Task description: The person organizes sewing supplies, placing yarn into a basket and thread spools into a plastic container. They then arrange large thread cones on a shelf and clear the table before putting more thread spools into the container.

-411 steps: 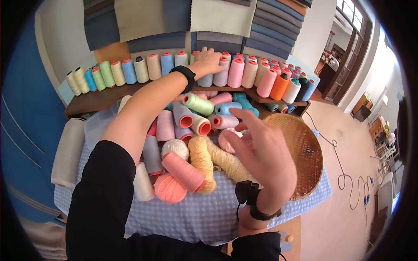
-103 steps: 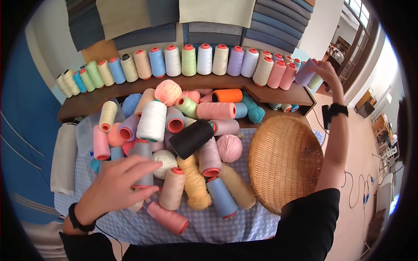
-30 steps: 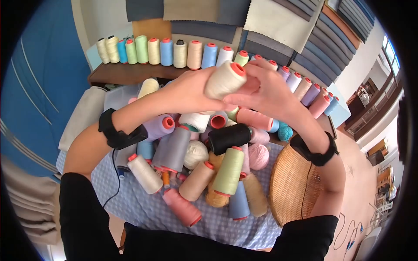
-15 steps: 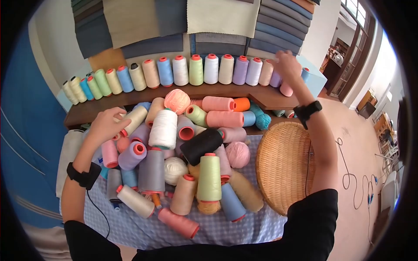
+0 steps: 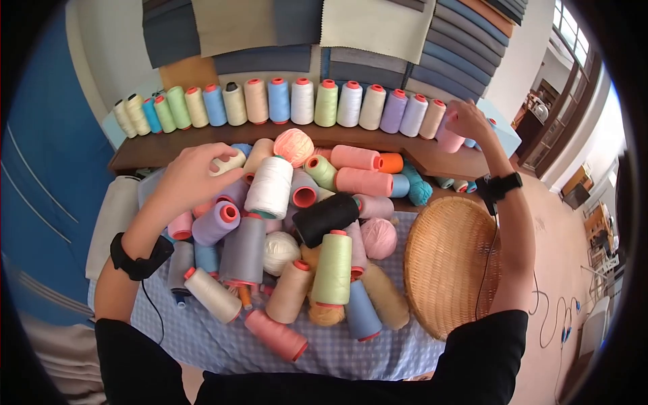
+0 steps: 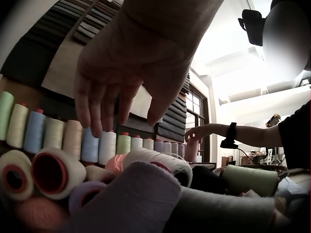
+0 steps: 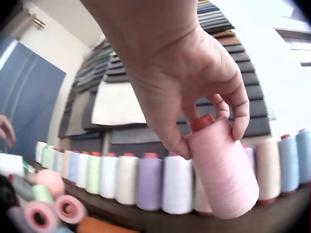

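Observation:
My right hand grips a pink thread cone by its top, fingers and thumb around the upper end beside the red tip. The cone tilts over the right part of the brown shelf, in front of the standing row. My left hand hovers over the left of the heap, palm down, with relaxed fingers and nothing in them in the left wrist view. Close under its fingers lies a cream thread cone. A white cone, a black cone and a lilac cone lie nearby.
Thread cones stand in a row along the shelf, among them a purple cone. A woven basket sits right of the heap on a checked cloth. Balls of yarn, such as a pink one, lie among the cones. Fabric swatches hang behind.
A second ago both hands were around a cream cone; it now lies on the heap and my left hand is off it. My right hand has gone to the shelf's right end and taken the pink cone.

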Demonstrator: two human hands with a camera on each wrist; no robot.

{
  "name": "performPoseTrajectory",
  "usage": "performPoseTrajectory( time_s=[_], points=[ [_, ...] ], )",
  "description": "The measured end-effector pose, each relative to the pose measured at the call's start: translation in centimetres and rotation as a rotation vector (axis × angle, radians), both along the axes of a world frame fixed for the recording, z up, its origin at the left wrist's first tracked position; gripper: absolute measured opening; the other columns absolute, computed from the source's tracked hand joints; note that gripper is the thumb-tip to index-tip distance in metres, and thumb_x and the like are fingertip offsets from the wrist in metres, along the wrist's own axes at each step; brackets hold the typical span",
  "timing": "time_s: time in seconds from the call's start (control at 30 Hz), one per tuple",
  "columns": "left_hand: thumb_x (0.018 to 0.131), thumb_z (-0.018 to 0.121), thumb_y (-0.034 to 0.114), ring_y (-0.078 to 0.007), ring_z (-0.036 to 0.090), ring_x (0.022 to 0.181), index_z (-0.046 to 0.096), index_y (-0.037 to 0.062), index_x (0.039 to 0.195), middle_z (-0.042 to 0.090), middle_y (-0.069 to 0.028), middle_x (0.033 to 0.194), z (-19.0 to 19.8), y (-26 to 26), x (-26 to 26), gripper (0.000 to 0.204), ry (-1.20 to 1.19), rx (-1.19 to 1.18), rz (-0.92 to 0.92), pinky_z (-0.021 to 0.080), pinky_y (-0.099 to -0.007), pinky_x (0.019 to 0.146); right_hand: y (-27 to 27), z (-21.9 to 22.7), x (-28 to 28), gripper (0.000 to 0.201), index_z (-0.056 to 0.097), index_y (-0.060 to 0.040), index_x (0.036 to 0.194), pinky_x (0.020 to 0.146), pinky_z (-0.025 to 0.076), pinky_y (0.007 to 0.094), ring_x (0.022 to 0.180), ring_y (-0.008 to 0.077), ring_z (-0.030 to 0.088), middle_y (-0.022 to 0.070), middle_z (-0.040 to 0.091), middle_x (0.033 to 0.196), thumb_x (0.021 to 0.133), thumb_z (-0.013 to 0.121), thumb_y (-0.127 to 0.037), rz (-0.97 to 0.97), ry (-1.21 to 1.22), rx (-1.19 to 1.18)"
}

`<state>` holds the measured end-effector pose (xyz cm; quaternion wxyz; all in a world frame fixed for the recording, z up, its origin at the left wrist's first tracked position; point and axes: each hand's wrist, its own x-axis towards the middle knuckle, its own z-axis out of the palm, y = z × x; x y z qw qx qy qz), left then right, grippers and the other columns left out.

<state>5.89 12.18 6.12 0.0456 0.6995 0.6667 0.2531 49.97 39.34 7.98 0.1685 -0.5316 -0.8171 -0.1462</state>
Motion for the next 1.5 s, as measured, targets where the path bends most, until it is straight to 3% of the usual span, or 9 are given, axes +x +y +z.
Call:
performPoseTrajectory(
  time_s=[0.23,0.47,0.57,0.63,0.7,0.77,1.27,1.33,1.5],
  points=[
    [0.075,0.069,0.022,-0.0217,0.062,0.085,0.060,0.0013,0.108,0.063,-0.0121,0.102,0.4,-0.7,1.9,0.040,0.009,-0.017,-0.049,0.051,-0.0310,0.068,-14.4,3.4,-11.2,0.030,0.062,-0.0099,0.099,0.079,0.046,0.0340,0.093,0.0248,0.057,0.0111,0.058,0.093,0.077,0.063,-0.030,0.366,0.081,-0.362],
    [0.075,0.068,0.030,-0.0253,0.060,0.085,0.059,0.0027,0.109,0.062,-0.0115,0.101,1.0,-1.7,3.8,0.045,0.011,-0.023,-0.138,0.048,-0.0343,0.074,-12.6,-3.3,-12.3,0.048,0.061,-0.0036,0.103,0.079,0.047,0.0325,0.086,0.0245,0.061,0.0119,0.062,0.101,0.079,0.058,-0.045,0.789,0.100,-0.863],
    [0.075,0.068,0.031,-0.0253,0.060,0.085,0.060,0.0030,0.109,0.062,-0.0114,0.100,1.1,-1.8,4.3,0.045,0.002,-0.038,-0.151,0.048,-0.0344,0.074,-11.7,-1.1,-11.3,0.041,0.062,-0.0051,0.105,0.078,0.047,0.0319,0.084,0.0240,0.061,0.0111,0.061,0.106,0.082,0.057,-0.038,0.451,-0.159,-0.869],
    [0.075,0.068,0.028,-0.0255,0.060,0.085,0.060,0.0041,0.110,0.062,-0.0117,0.100,0.8,-1.8,4.2,0.044,-0.005,-0.026,-0.149,0.048,-0.0341,0.074,-6.8,-1.6,-6.7,0.044,0.058,-0.0106,0.115,0.088,0.044,0.0312,0.100,0.0217,0.056,0.0076,0.059,0.111,0.082,0.057,-0.039,0.806,0.121,-0.602],
    [0.074,0.069,0.026,-0.0256,0.061,0.084,0.060,0.0046,0.110,0.062,-0.0122,0.099,0.9,-2.1,3.9,0.043,-0.020,-0.020,-0.150,0.048,-0.0341,0.073,-6.7,2.6,-5.3,0.043,0.060,-0.0107,0.111,0.084,0.047,0.0346,0.092,0.0240,0.060,0.0078,0.060,0.108,0.080,0.061,-0.040,0.036,0.233,-0.460],
    [0.073,0.070,0.025,-0.0257,0.061,0.083,0.060,0.0052,0.110,0.062,-0.0128,0.098,0.9,-2.3,3.6,0.043,-0.038,-0.013,-0.144,0.049,-0.0340,0.072,2.1,0.1,1.1,0.052,0.057,-0.0125,0.116,0.086,0.047,0.0378,0.094,0.0283,0.060,0.0088,0.060,0.109,0.075,0.065,-0.045,-0.147,0.100,0.042],
    [0.072,0.073,0.018,-0.0151,0.055,0.065,0.059,0.0042,0.110,0.057,-0.0083,0.077,-0.2,-2.8,1.0,0.042,-0.095,0.019,-0.058,0.047,-0.0271,0.061,8.0,-3.3,4.5,0.074,0.056,-0.0113,0.122,0.100,0.036,0.0430,0.122,0.0374,0.039,0.0159,0.058,0.117,0.060,0.073,-0.048,-0.256,0.209,-0.149],
    [0.075,0.069,0.011,-0.0124,0.061,0.077,0.057,0.0032,0.112,0.060,-0.0080,0.095,0.0,-3.1,0.9,0.040,-0.027,-0.071,-0.030,0.050,-0.0257,0.068,7.7,-3.3,4.3,0.071,0.058,-0.0076,0.117,0.090,0.046,0.0429,0.114,0.0356,0.049,0.0155,0.061,0.110,0.060,0.073,-0.047,-0.258,0.139,-0.088],
    [0.073,0.073,0.015,-0.0133,0.057,0.066,0.058,0.0023,0.109,0.059,-0.0085,0.079,-0.6,-3.2,0.6,0.041,-0.123,0.027,-0.070,0.047,-0.0257,0.061,2.6,1.3,3.0,0.061,0.061,-0.0013,0.105,0.054,0.057,0.0329,0.079,0.0269,0.065,0.0151,0.063,0.095,0.062,0.074,-0.044,-0.349,0.177,-0.365]
  ],
)
